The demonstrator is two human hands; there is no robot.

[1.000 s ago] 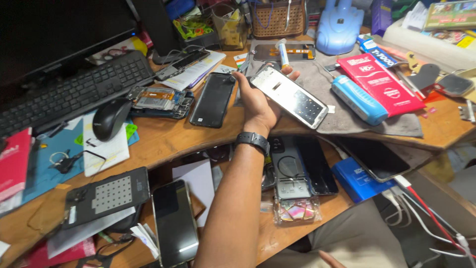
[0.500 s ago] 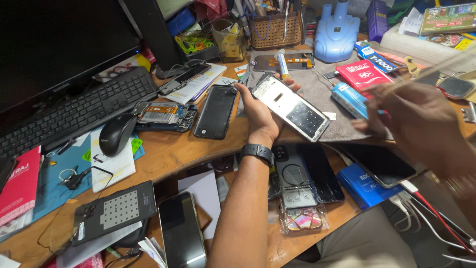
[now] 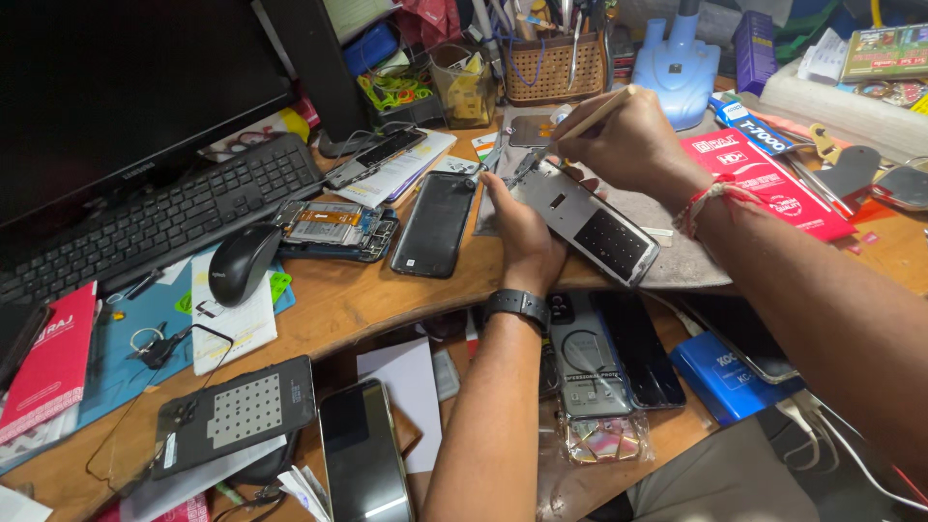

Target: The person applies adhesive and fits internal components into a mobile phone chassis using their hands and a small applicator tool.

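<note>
Holding an opened phone [image 3: 594, 220] from below, the left hand [image 3: 522, 237] has its grip closed around the phone's lower edge, with the thumb pressed against the near side. The phone lies tilted above a grey mat [image 3: 677, 242] towards the far middle of the desk [image 3: 338, 309], its back cover off and a dark inner plate showing. The right hand [image 3: 628, 145] comes in from the right, its grip pinched shut on a thin pale stick tool [image 3: 599, 111] whose tip points down at the phone's top end; whether the tip touches cannot be told. A black watch [image 3: 517, 304] sits on the left wrist and a red-and-white thread band [image 3: 715, 198] on the right.

Just left of the left hand lies a black phone [image 3: 435, 224] face down, and beside that a stripped phone body [image 3: 333, 230] with its boards bare. A black mouse [image 3: 242, 261] rests on white paper near a black keyboard [image 3: 145, 227] at the far left edge, under a dark monitor [image 3: 126, 87]. A wicker basket [image 3: 556, 68] of tools stands at the far edge, with a blue stand [image 3: 677, 63] to its right. A red packet [image 3: 764, 184] lies under the right forearm. On a lower shelf at the near edge lie more phones [image 3: 362, 454] and a perforated dark panel [image 3: 237, 416].
</note>
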